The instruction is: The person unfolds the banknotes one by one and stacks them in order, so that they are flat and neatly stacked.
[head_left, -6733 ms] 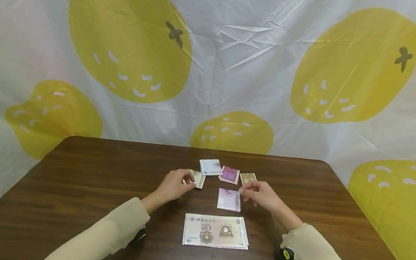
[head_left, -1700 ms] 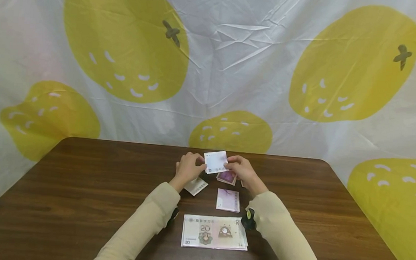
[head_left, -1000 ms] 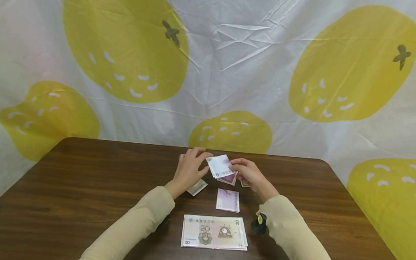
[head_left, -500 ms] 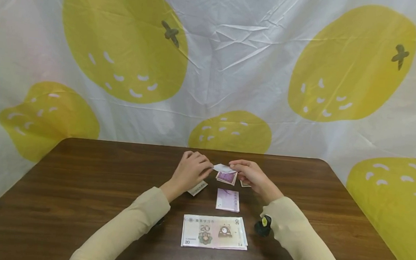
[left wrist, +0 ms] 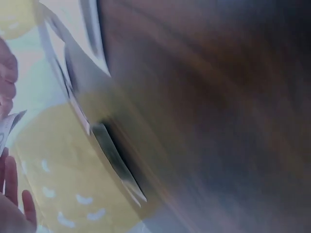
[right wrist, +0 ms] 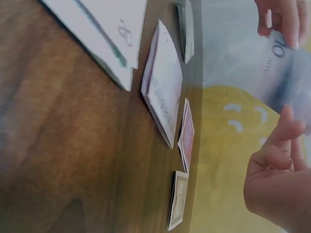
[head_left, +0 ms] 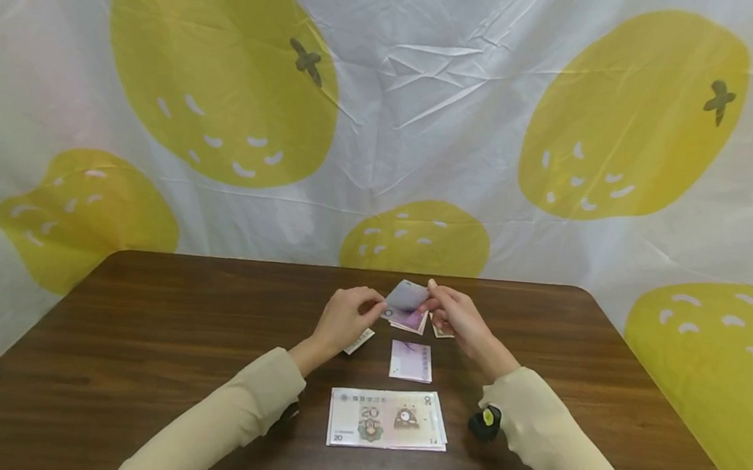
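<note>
Far beyond the stack of 20 notes [head_left: 387, 419] hangs a creased white cloth [head_left: 430, 122] printed with yellow fruit. A dark, wood-grained table [head_left: 144, 364] lies under the stack. Beyond the stack, the left hand [head_left: 344, 319], fingers bent, pinches one corner of a held note; the right hand [head_left: 465, 325] grips the opposite side between thumb and fingers. The blurred left wrist view cuts off both hands. The raised held note [head_left: 405, 295], thin paper marked 10, bends beyond the stack. Past the stack lie folded, squarish notes: lilac [head_left: 410, 361] nearest, magenta [head_left: 413, 323] farther, partly covered; tan [head_left: 442, 327] to the right and pale [head_left: 359, 341] to the left, each partly hand-hidden.
</note>
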`<state>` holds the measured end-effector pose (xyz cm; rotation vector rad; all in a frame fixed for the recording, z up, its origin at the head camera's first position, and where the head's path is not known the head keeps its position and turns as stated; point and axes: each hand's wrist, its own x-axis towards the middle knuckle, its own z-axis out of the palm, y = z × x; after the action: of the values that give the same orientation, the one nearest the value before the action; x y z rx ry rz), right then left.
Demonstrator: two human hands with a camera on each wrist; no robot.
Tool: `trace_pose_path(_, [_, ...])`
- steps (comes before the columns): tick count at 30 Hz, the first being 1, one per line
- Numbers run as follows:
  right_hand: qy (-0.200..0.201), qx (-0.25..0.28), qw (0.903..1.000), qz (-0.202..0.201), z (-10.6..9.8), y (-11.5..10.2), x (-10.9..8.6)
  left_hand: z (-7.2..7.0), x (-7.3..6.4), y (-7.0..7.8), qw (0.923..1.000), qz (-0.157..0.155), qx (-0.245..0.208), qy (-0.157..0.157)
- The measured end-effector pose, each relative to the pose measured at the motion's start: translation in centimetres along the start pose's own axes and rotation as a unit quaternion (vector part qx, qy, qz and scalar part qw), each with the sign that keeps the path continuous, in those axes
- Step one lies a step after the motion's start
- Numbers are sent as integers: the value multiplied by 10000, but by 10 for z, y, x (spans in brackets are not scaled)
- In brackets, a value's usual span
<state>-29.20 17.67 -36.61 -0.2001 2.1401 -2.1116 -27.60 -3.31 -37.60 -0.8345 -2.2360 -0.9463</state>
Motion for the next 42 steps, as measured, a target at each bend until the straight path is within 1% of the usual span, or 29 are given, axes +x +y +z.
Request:
trace_pose_path(2, [-7, -114, 9998, -167, 1, 1, -3, 0, -1, 3, 9976, -425, -544, -18])
trace_pose_path(4, [-33, -216, 9993, -300, 2, 1, -6, 0, -3, 5, 9917, -846, -963, -85])
trace_pose_path(5, [-29, -300, 9989, -360, 3, 1, -7, 0, -3, 6, 9873, -1057, -1178, -135])
trace_pose_path(8, [39, -546, 9974, -466, 5, 2, -11, 0, -6, 10, 9729, -1580, -1666, -282])
trace_pose_path(10, [151, -775, 9955, -523, 6, 3, -14, 0, -8, 11, 9605, -1867, -2037, -328])
trace_pose_path(12, [254, -1051, 9924, -595, 8, 3, -17, 0, -11, 13, 9493, -2084, -2332, -325])
trace_pose_path(15, [404, -1494, 9847, -797, 11, 4, -21, 0, -14, 15, 9325, -2398, -2689, -256])
trace_pose_path(17, [510, -1703, 9795, -953, 13, 4, -24, 1, -16, 17, 9238, -2592, -2812, -202])
trace_pose_path(20, [624, -1980, 9705, -1223, 16, 6, -29, 2, -18, 18, 9113, -2821, -2994, -151])
trace_pose_path(23, [597, -2424, 9543, -1642, 17, 8, -32, 3, -19, 20, 8980, -3006, -3210, -105])
trace_pose_path(25, [549, -2751, 9410, -1891, 18, 9, -34, 3, -20, 22, 8889, -3139, -3335, -78])
trace_pose_path(26, [509, -2934, 9335, -2000, 18, 10, -35, 2, -20, 23, 8860, -3178, -3376, -68])
trace_pose_path(29, [275, -3219, 9233, -2077, 18, 11, -37, 1, -20, 25, 8768, -3332, -3468, -37])
trace_pose_path(34, [-227, -3521, 9095, -2199, 17, 12, -39, 0, -21, 25, 8625, -3509, -3647, -47])
trace_pose_path(37, [-338, -3598, 9042, -2278, 16, 12, -40, 0, -22, 26, 8578, -3553, -3713, -92])
trace_pose_path(40, [-353, -3581, 9046, -2288, 15, 13, -40, 0, -22, 26, 8535, -3587, -3777, -150])
trace_pose_path(42, [-340, -3515, 9075, -2272, 14, 14, -40, 0, -22, 26, 8501, -3581, -3856, -191])
